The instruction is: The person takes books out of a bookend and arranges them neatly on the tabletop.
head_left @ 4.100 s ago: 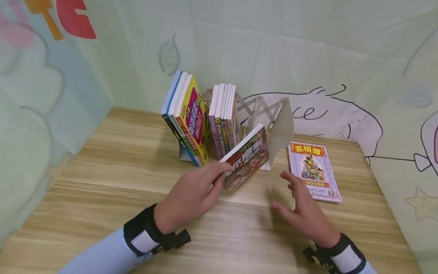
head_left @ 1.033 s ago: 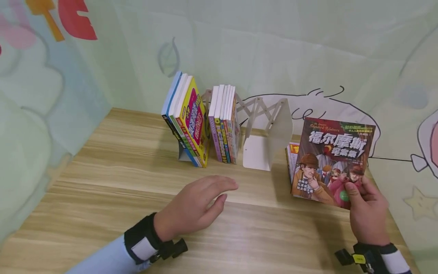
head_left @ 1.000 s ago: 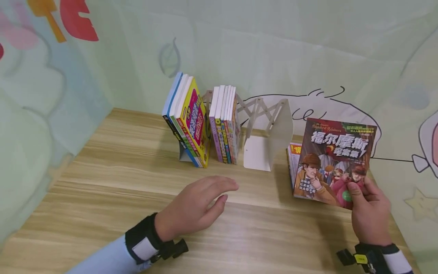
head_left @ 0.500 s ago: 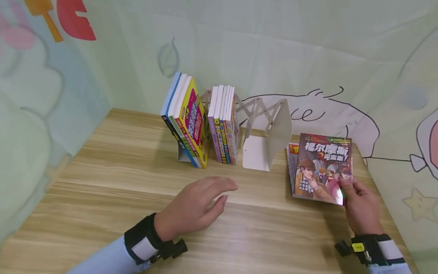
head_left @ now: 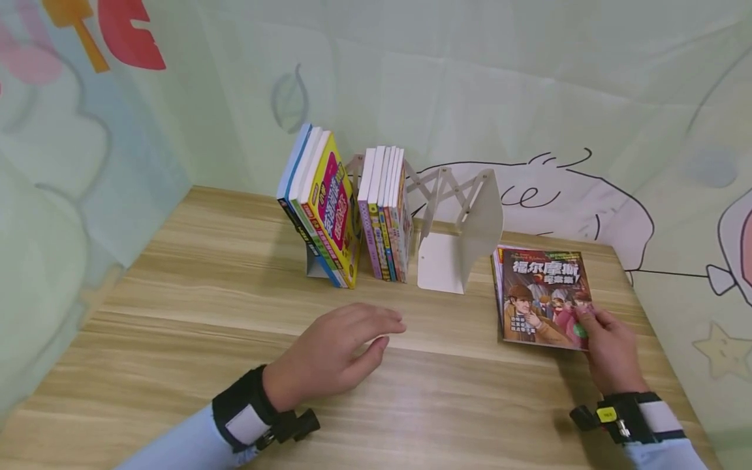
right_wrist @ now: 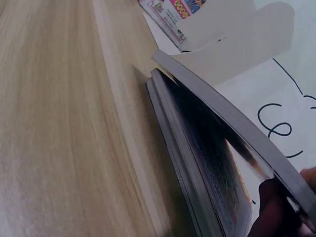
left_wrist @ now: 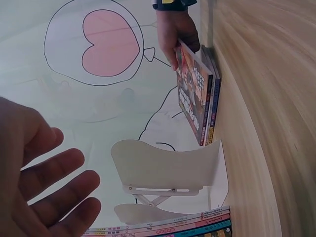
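My right hand [head_left: 613, 346] pinches the right edge of a dark-covered detective comic book [head_left: 543, 297], thumb on its cover. The book is face up close over a lower book [head_left: 497, 281], of which only a strip at the left shows. In the right wrist view, the held book [right_wrist: 237, 128] slants above at least one other book [right_wrist: 207, 163], with a wedge of space between them at the hand's side. My left hand [head_left: 331, 352] hovers over the table in front of the bookends, fingers loosely bent, holding nothing; its spread fingers [left_wrist: 64, 168] also show in the left wrist view.
A white expandable bookend rack [head_left: 482, 215] stands at the back. Slim books [head_left: 384, 215] stand upright in its middle section, and several taller books [head_left: 323, 209] lean at its left. A printed cloth backdrop [head_left: 517, 78] rises behind the wooden table [head_left: 194, 339].
Earlier my left hand held the detective book in front of the rack; now my right hand holds it. Over the last second it has come down and slightly left, flatter over the book below.
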A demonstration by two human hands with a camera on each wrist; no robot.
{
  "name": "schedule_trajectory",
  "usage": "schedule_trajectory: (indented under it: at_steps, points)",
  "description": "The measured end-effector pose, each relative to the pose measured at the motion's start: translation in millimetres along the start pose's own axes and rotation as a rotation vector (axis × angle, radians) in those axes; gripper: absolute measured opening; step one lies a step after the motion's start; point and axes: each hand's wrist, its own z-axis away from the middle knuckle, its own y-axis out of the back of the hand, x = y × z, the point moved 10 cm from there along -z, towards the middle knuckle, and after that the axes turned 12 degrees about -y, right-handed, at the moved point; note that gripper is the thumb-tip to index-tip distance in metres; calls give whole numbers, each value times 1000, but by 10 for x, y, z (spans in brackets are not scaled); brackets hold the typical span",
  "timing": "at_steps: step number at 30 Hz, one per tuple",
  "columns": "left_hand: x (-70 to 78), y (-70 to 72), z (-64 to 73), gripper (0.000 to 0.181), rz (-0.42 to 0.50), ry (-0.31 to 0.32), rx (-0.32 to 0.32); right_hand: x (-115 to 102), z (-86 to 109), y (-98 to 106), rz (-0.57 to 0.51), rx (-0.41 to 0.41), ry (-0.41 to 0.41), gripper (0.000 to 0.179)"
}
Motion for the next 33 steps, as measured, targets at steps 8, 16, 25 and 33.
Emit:
schedule_trajectory:
  at_steps: [8,16,25,33]
  points:
    - [-10,-45,23,25,-8,-3,-5,-133,25,-31,472,128,141,79]
    - [-14,-69,31,21,-1,12,-30,-149,-15,-101,713,136,250,83]
    - [21,-70,28,19,-6,-37,-17,-125,-36,-127,759,155,223,82]
    - [4,-93,34,18,16,-22,-29,-106,-57,-156,758,163,237,81]
